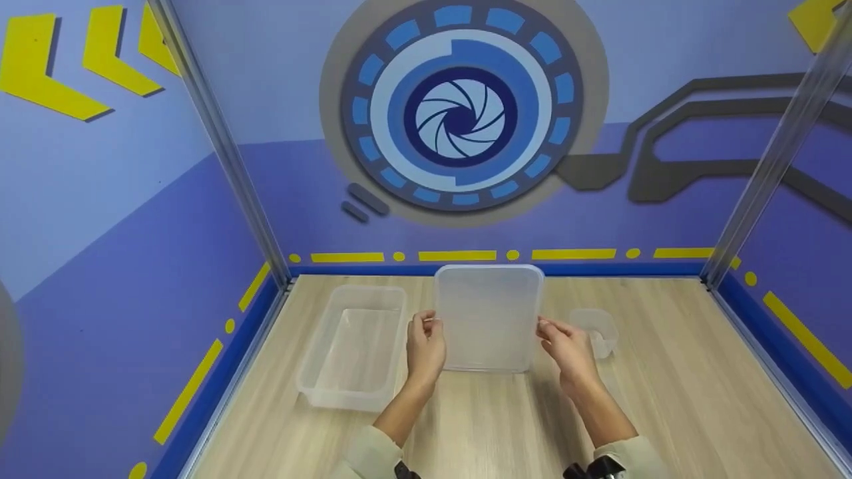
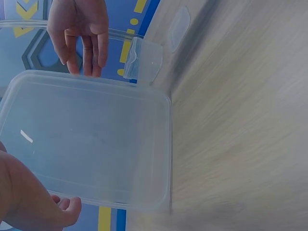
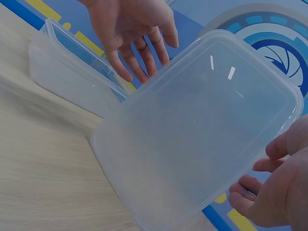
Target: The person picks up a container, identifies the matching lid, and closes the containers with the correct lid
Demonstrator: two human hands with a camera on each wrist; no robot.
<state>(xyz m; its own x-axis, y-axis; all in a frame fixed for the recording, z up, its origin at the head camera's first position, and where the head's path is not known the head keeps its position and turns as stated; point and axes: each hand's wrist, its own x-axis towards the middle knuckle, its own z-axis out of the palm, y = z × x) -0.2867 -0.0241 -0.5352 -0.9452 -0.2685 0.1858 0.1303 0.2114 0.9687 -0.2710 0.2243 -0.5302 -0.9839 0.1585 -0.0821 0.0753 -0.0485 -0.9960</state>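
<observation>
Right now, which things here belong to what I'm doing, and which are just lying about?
In use:
- lid, between your left hand and right hand
- big box, probably: outline resembles the lid's

Lying about, seemingly:
- small box
- flat clear piece near it

Two hands are here in front of me, one left hand (image 1: 426,349) and one right hand (image 1: 571,349), with two pale sleeves (image 1: 375,449). I count one large clear lid (image 1: 489,319), one large clear tub (image 1: 353,398), one small clear tub (image 1: 602,342), one small flat clear piece (image 2: 179,30) and one wooden table (image 1: 692,386). The back wall carries one round emblem (image 1: 459,118), four yellow bars (image 1: 457,255) and four yellow dots (image 1: 512,255); the left wall, three yellow chevrons (image 1: 30,53). I see two metal posts (image 1: 218,133).
</observation>
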